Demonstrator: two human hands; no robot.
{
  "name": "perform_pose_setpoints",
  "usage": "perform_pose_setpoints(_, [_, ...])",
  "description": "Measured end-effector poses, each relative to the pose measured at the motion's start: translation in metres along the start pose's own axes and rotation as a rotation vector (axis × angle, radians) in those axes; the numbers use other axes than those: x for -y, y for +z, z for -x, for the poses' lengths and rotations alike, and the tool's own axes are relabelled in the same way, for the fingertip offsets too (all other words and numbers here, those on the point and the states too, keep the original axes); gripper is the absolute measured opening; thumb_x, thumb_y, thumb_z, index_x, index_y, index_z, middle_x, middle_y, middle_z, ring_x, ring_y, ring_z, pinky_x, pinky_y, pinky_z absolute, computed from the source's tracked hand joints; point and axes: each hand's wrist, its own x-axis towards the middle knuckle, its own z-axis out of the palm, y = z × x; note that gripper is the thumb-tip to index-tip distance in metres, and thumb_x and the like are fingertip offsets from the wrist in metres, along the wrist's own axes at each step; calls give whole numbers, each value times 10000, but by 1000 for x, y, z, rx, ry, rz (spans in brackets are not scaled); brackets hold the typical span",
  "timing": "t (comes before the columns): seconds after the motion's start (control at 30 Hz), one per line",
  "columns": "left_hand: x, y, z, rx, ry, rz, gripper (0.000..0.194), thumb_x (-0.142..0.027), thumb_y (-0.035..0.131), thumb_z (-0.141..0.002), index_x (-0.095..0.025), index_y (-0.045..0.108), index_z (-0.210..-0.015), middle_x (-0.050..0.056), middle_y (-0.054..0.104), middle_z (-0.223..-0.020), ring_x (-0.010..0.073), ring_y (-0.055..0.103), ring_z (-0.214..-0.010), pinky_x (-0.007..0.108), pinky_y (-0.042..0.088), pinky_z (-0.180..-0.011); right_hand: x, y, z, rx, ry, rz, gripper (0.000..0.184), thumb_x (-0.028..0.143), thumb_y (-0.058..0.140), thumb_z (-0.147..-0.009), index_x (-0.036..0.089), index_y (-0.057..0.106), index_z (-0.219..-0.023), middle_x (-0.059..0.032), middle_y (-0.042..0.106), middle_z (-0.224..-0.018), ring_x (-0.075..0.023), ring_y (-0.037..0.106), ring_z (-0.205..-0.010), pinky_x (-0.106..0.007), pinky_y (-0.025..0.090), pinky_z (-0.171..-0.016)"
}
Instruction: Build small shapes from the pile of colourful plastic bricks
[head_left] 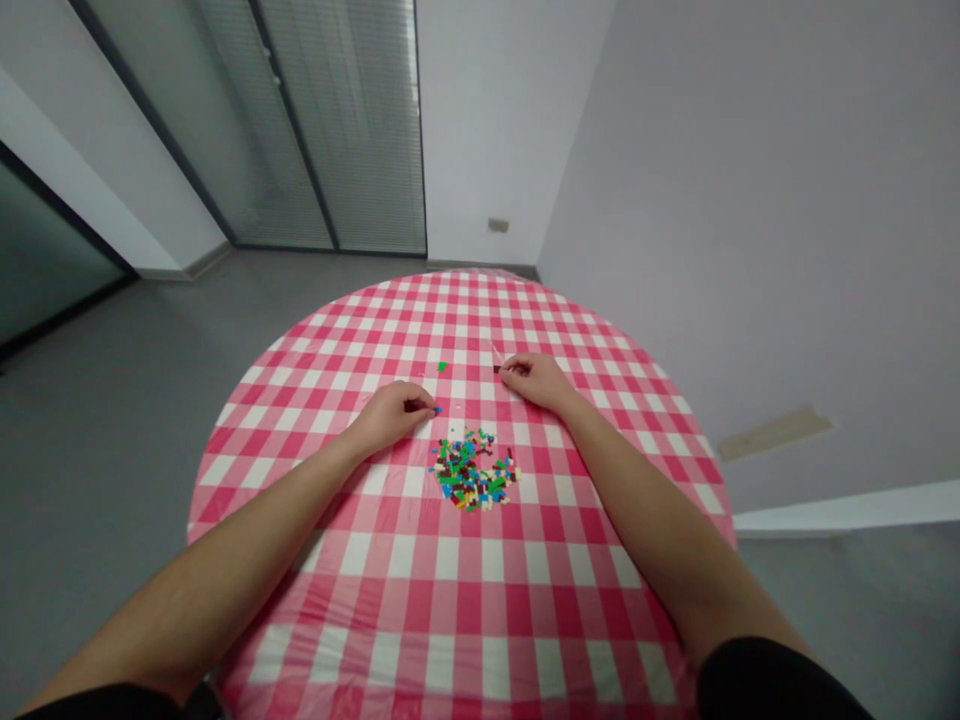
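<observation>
Brick pile (472, 468) in the middle of the checked cloth (450, 600). Left hand (391, 417) at ten o'clock from the pile, fingers pinched on a blue brick (438, 409). Right hand (536, 382) at one o'clock, fingers pinched on a dark brick (496, 369). Green brick (442, 367) alone at twelve.

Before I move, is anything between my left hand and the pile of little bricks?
Nothing visible stands in the way: the left hand is close to the pile of small toy bricks, with only the red-and-white checked tablecloth between them.
</observation>
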Motion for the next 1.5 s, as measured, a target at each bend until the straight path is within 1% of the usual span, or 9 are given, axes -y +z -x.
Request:
perform_pose_setpoints(0.13, [-10,-3,5,23,124,-39,142,-304,618,-867,-206,717,-892,62,712,-932,177,635,-867,327,483,-818,19,-6,1,221,-53,-44,154,226,662,-777,166,747,-890,-59,735,-799,-163,637,-682,-266,469,-629])
perform_pose_setpoints(0.3, [-34,-4,16,286,186,-61,238,-376,613,-892,-206,694,-1038,67,701,-962,187,633,-859,314,475,-780,55,-3,10,575,-206,87,213,123,627,-784,185,760,-938,-53,761,-938,-164,668,-783,-255,478,-703])
perform_pose_setpoints(0.4, [-47,-3,20,423,206,-112,358,-435,696,-825,-224,661,-1112,61,683,-1024,216,618,-916,320,455,-789,71,1,18,659,-245,160,246,82,608,-776,180,759,-942,-52,763,-936,-161,670,-790,-238,469,-693])
perform_pose_setpoints(0.53, [-54,-1,24,444,176,-169,486,-494,803,-685,-207,629,-1036,42,648,-936,222,587,-841,296,413,-689,80,2,24,723,-235,199,217,82,634,-752,171,753,-910,-34,750,-816,-141,640,-682,-223,437,-615])
perform_pose_setpoints(0.8, [-60,0,22,478,225,-216,264,-364,756,-735,-185,573,-799,8,575,-776,167,510,-700,270,333,-602,81,1,28,769,-181,174,176,42,635,-658,177,653,-769,16,650,-689,-116,552,-597,-207,357,-514])
perform_pose_setpoints(1.0, [-54,4,22,465,237,-80,226,-372,720,-778,-177,605,-765,17,600,-777,157,535,-721,260,382,-638,76,2,28,781,-232,120,151,77,634,-614,187,540,-654,52,547,-591,-97,470,-534,-212,297,-481])
perform_pose_setpoints(1.13, [-45,9,23,343,91,208,238,-388,616,-870,-163,662,-807,39,644,-784,144,580,-704,260,439,-650,74,-1,25,683,-151,-91,140,105,625,-634,187,524,-684,59,560,-583,-94,509,-529,-194,341,-491])
perform_pose_setpoints(1.3, [-43,15,21,74,18,233,231,-380,670,-819,-151,702,-829,52,660,-787,141,578,-696,268,449,-638,75,7,23,522,-113,-411,262,209,675,-661,206,413,-668,47,594,-623,-96,547,-536,-198,386,-494])
perform_pose_setpoints(1.5, [-44,16,20,53,14,198,171,-319,663,-821,-170,745,-833,65,703,-808,155,609,-731,281,466,-670,73,17,21,497,-97,-546,313,201,704,-645,207,392,-664,-3,659,-725,-137,632,-666,-238,474,-582])
